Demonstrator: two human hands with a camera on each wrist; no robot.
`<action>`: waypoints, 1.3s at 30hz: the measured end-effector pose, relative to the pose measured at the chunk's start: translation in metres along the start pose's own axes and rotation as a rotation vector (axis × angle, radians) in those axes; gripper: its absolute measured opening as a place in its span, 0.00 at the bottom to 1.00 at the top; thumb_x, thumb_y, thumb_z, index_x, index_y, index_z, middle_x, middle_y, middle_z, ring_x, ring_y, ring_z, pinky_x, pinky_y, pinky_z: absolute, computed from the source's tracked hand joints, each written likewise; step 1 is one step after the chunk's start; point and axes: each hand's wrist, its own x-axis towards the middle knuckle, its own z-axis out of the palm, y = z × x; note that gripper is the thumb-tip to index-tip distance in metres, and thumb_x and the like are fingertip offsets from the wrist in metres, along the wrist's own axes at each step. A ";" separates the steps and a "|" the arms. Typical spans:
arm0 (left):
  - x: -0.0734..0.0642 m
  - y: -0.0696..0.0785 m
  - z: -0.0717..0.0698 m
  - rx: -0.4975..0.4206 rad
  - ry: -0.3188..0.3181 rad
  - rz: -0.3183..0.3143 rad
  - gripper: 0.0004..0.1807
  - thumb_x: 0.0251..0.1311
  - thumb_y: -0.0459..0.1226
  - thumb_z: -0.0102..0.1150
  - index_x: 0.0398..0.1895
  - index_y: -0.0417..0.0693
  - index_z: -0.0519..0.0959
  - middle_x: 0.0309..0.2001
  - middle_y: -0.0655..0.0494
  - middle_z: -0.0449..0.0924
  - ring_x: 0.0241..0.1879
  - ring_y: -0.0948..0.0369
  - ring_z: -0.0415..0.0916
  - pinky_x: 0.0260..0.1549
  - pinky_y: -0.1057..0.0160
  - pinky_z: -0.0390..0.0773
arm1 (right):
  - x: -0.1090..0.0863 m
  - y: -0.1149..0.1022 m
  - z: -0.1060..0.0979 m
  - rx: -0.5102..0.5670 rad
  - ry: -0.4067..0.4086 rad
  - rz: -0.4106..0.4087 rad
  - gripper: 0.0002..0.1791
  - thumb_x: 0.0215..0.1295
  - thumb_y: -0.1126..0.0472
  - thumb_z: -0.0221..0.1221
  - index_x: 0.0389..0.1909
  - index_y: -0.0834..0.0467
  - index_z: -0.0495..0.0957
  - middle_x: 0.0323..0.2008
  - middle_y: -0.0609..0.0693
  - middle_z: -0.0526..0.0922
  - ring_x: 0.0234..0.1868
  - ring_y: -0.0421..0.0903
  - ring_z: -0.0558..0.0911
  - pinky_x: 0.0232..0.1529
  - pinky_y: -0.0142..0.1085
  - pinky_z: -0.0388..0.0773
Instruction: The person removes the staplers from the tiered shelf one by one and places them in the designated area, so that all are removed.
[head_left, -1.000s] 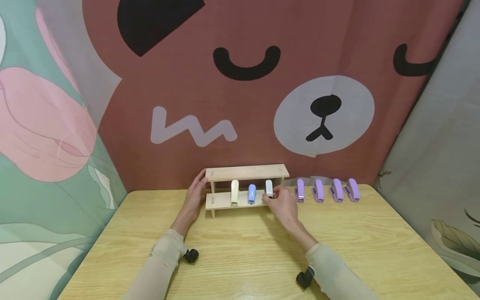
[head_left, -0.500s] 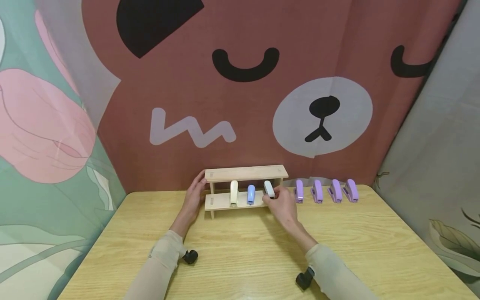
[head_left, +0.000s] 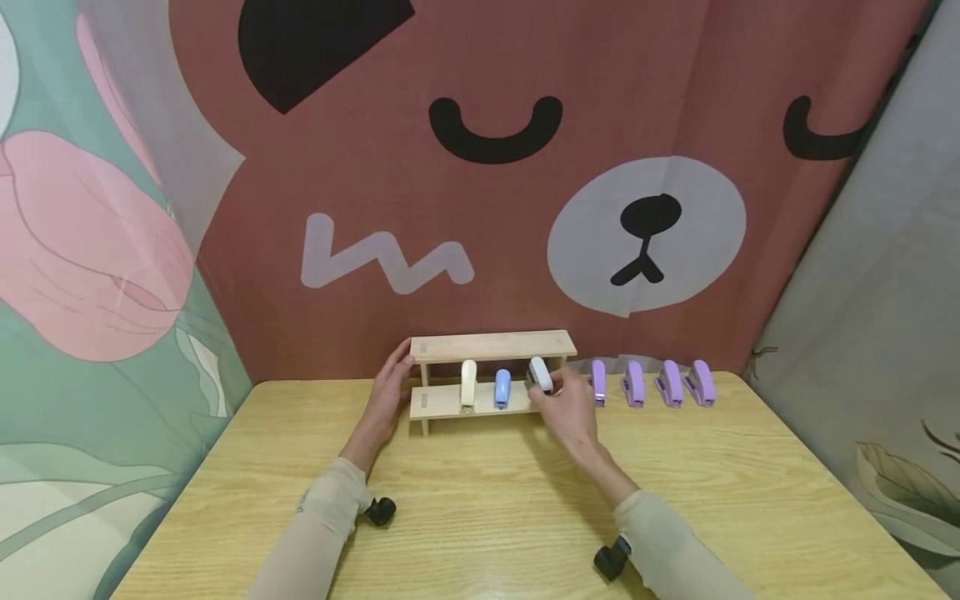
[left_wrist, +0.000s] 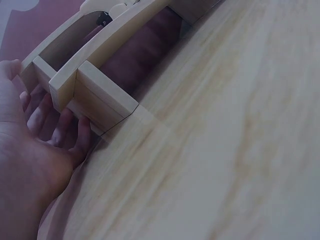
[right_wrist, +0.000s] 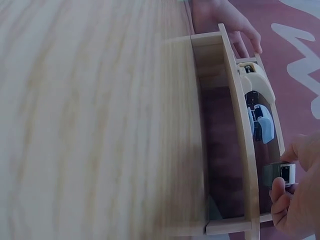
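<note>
A small two-tier wooden shelf (head_left: 491,344) stands at the back of the table. My left hand (head_left: 387,398) holds its left end; in the left wrist view the curled fingers (left_wrist: 60,125) lie against the end leg. On the lower tier sit a cream stapler (head_left: 468,385) and a blue stapler (head_left: 502,388). At that tier's right end, my right hand (head_left: 570,410) pinches a white-grey stapler (head_left: 540,375) between thumb and fingers. It is tilted, its top leaning left. In the right wrist view the stapler (right_wrist: 272,173) shows its end between the fingertips.
Several purple staplers (head_left: 633,384) stand in a row on the table (head_left: 480,517), right of the shelf. A curtain (head_left: 360,183) with a bear print hangs close behind. Each wrist wears a small black camera (head_left: 381,512).
The white-grey stapler has turned from upright to tilted in my right hand and shifted slightly. My left hand has kept its place on the shelf.
</note>
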 end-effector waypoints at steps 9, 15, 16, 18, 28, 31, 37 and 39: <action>-0.005 0.013 0.003 -0.007 -0.020 -0.032 0.32 0.78 0.49 0.49 0.81 0.59 0.57 0.74 0.48 0.60 0.69 0.45 0.61 0.61 0.40 0.63 | 0.001 -0.001 -0.008 0.024 0.027 0.012 0.12 0.53 0.61 0.73 0.35 0.62 0.82 0.28 0.54 0.80 0.27 0.49 0.78 0.27 0.41 0.76; -0.014 0.024 0.010 0.004 -0.020 -0.043 0.33 0.78 0.48 0.49 0.82 0.55 0.57 0.73 0.47 0.62 0.68 0.43 0.61 0.60 0.41 0.64 | -0.003 0.005 -0.013 0.062 0.008 0.034 0.13 0.56 0.62 0.73 0.38 0.63 0.81 0.29 0.54 0.81 0.27 0.49 0.79 0.25 0.39 0.78; -0.014 0.024 0.010 0.008 -0.018 -0.043 0.33 0.78 0.48 0.49 0.82 0.55 0.57 0.73 0.47 0.62 0.68 0.43 0.61 0.60 0.42 0.64 | -0.003 0.006 -0.015 0.063 0.006 0.035 0.13 0.56 0.62 0.72 0.38 0.64 0.81 0.30 0.55 0.81 0.26 0.49 0.79 0.25 0.39 0.78; -0.014 0.024 0.010 0.005 -0.015 -0.045 0.32 0.79 0.48 0.49 0.81 0.56 0.57 0.73 0.48 0.63 0.69 0.43 0.61 0.59 0.42 0.64 | -0.004 0.007 -0.020 0.060 -0.001 0.037 0.13 0.57 0.62 0.71 0.39 0.65 0.80 0.30 0.56 0.81 0.26 0.50 0.79 0.25 0.40 0.78; 0.000 0.008 0.002 0.009 0.017 -0.022 0.32 0.76 0.55 0.51 0.79 0.66 0.62 0.71 0.53 0.65 0.67 0.46 0.64 0.59 0.43 0.64 | 0.002 0.023 -0.054 -0.033 0.038 -0.002 0.09 0.59 0.63 0.69 0.36 0.65 0.82 0.27 0.55 0.82 0.26 0.50 0.79 0.30 0.42 0.77; 0.003 0.004 0.001 0.007 0.016 -0.022 0.31 0.76 0.54 0.50 0.80 0.67 0.60 0.73 0.53 0.63 0.69 0.46 0.62 0.60 0.43 0.63 | 0.004 0.032 -0.067 -0.051 0.047 -0.014 0.07 0.58 0.66 0.67 0.36 0.66 0.83 0.27 0.55 0.83 0.27 0.49 0.79 0.30 0.40 0.76; 0.003 0.004 0.002 0.017 0.023 -0.014 0.30 0.75 0.56 0.51 0.78 0.70 0.63 0.72 0.53 0.64 0.68 0.46 0.63 0.59 0.44 0.64 | 0.002 0.055 -0.093 -0.120 0.063 -0.017 0.06 0.58 0.66 0.64 0.34 0.66 0.82 0.28 0.56 0.84 0.28 0.48 0.81 0.31 0.36 0.75; 0.002 0.003 0.002 0.020 0.031 -0.015 0.30 0.75 0.56 0.52 0.78 0.70 0.64 0.71 0.54 0.66 0.67 0.47 0.64 0.57 0.45 0.65 | 0.000 0.063 -0.102 -0.135 0.066 -0.001 0.05 0.58 0.67 0.65 0.33 0.66 0.81 0.27 0.56 0.85 0.28 0.48 0.82 0.30 0.34 0.76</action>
